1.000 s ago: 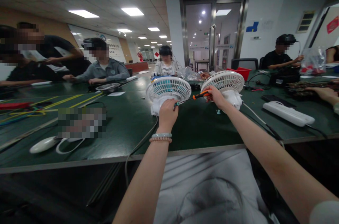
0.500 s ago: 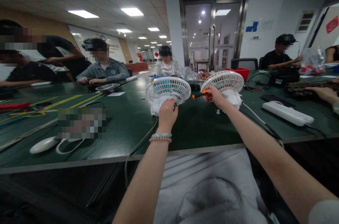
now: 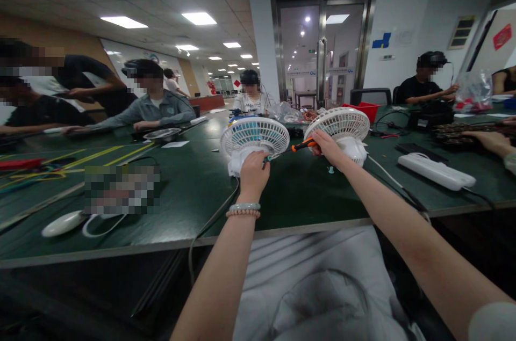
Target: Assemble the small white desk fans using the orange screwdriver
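Observation:
Two white caged fans stand side by side on the green table (image 3: 169,201). My left hand (image 3: 255,168) is at the base of the left fan (image 3: 252,134), its fingers closed round a small teal piece (image 3: 267,159). An orange and black screwdriver (image 3: 301,144) is gripped in my right hand (image 3: 325,146), in front of the right fan (image 3: 342,125). The screwdriver's shaft points left toward the teal piece; whether its tip touches is too small to tell. Another small pale teal piece (image 3: 331,169) lies on the table below my right hand.
A white power strip (image 3: 436,171) lies at the right, beside a dark flat object (image 3: 421,152). Cables trail from both fans. A red bin (image 3: 365,111) and plastic bags sit behind. Several people sit round the table; another person's hand (image 3: 489,142) is at the far right.
My hands and the screwdriver hold nearly the same pose. The person in grey at the left has stretched an arm out to the left, and another person shows behind.

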`<action>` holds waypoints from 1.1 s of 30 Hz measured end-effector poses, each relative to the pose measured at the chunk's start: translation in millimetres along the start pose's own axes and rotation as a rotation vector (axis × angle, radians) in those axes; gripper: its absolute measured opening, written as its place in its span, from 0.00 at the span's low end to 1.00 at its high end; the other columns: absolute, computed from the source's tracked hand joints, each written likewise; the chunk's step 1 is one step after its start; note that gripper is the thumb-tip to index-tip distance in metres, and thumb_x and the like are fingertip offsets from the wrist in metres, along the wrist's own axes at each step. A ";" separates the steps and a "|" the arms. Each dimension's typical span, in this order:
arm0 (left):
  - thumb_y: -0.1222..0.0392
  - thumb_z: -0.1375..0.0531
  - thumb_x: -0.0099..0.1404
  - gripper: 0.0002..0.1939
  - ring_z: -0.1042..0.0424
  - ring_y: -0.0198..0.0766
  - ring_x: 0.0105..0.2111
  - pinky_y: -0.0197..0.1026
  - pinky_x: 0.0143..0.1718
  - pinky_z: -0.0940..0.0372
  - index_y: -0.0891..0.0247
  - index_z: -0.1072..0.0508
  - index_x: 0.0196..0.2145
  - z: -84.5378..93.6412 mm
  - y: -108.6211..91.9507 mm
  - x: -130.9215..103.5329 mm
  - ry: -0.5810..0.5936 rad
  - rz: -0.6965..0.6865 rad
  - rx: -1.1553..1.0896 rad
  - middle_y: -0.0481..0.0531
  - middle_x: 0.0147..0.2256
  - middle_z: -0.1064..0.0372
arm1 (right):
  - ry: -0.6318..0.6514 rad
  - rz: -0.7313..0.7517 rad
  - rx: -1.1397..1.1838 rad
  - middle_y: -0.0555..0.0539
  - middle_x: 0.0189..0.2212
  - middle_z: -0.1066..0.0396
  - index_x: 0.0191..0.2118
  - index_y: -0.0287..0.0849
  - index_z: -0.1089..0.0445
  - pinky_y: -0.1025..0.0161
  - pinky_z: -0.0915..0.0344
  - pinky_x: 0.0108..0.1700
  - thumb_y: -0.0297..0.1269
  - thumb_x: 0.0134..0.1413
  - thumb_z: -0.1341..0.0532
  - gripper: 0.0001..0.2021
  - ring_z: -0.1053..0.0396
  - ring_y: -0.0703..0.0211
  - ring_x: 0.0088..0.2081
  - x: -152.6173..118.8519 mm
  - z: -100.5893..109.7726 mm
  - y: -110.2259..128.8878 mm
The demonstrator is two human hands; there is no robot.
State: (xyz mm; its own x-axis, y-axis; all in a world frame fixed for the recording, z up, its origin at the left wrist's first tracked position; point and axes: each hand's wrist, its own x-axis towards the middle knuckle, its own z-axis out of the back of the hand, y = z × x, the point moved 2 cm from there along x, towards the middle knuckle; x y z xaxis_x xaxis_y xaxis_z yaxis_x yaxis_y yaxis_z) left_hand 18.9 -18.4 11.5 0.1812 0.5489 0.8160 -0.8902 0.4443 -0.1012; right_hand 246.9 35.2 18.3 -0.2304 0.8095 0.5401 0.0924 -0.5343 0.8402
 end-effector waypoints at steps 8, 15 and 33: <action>0.66 0.49 0.57 0.13 0.34 0.42 0.45 0.46 0.50 0.40 0.62 0.30 0.39 1.1 0.2 -0.6 0.004 0.001 0.010 0.54 0.41 0.30 | -0.020 -0.047 0.043 0.55 0.19 0.42 0.32 0.42 0.40 0.68 0.40 0.22 0.35 0.44 0.48 0.07 0.45 0.67 0.20 3.4 2.3 -3.8; 0.66 0.49 0.57 0.13 0.34 0.42 0.45 0.46 0.50 0.40 0.63 0.30 0.39 1.2 0.5 -0.9 0.003 -0.011 0.017 0.55 0.41 0.30 | -0.010 0.001 -0.017 0.59 0.13 0.48 0.30 0.43 0.42 0.68 0.44 0.20 0.47 0.51 0.48 0.11 0.49 0.69 0.15 -2.5 -3.0 4.6; 0.66 0.48 0.57 0.13 0.34 0.42 0.45 0.46 0.52 0.41 0.63 0.30 0.40 0.8 2.3 -1.7 0.008 -0.012 0.020 0.55 0.41 0.30 | 0.005 -0.008 -0.032 0.57 0.15 0.44 0.31 0.43 0.42 0.69 0.45 0.19 0.44 0.51 0.48 0.10 0.45 0.69 0.15 -0.6 -2.1 1.3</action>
State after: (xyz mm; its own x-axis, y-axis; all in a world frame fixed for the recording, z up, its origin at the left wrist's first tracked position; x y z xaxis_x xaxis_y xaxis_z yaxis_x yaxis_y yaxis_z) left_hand 16.3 -18.9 10.3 0.1956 0.5491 0.8125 -0.8961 0.4367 -0.0795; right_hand 245.1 33.5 19.0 -0.2359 0.8125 0.5331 0.0600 -0.5354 0.8425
